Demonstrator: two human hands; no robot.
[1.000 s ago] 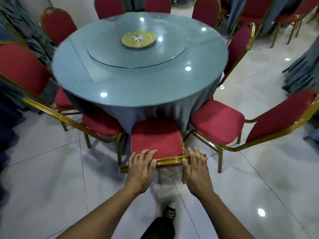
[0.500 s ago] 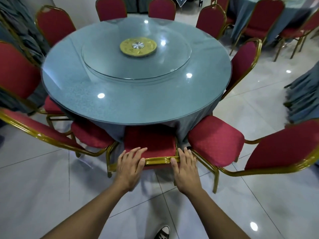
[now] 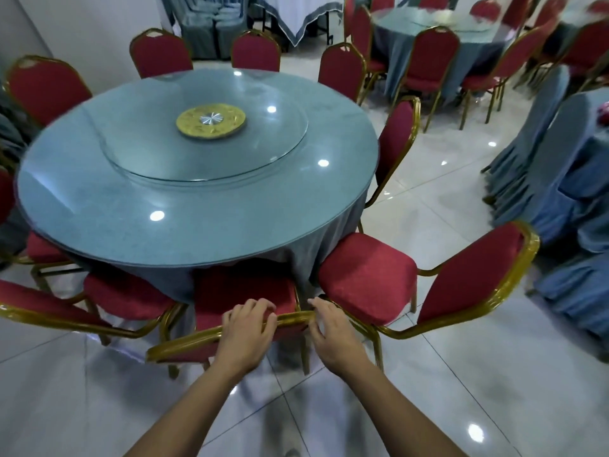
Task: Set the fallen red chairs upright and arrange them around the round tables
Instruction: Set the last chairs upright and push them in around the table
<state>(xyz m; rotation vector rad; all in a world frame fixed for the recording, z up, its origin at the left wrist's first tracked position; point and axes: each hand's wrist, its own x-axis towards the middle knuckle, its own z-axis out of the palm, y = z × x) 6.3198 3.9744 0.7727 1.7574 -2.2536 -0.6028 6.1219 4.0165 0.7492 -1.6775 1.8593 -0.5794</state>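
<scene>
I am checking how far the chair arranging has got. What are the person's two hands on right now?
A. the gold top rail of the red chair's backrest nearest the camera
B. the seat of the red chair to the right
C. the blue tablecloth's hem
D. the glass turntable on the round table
A: the left hand and right hand both curl over the gold top rail of the red chair's backrest, its seat tucked under the round glass-topped table.

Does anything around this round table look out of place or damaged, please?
Nothing lies fallen or spilled. The chair on the right stands angled, its back swung away from the round table, unlike the chair both hands are tucking in. The far-left chair's back looks worn along its top edge.
</scene>
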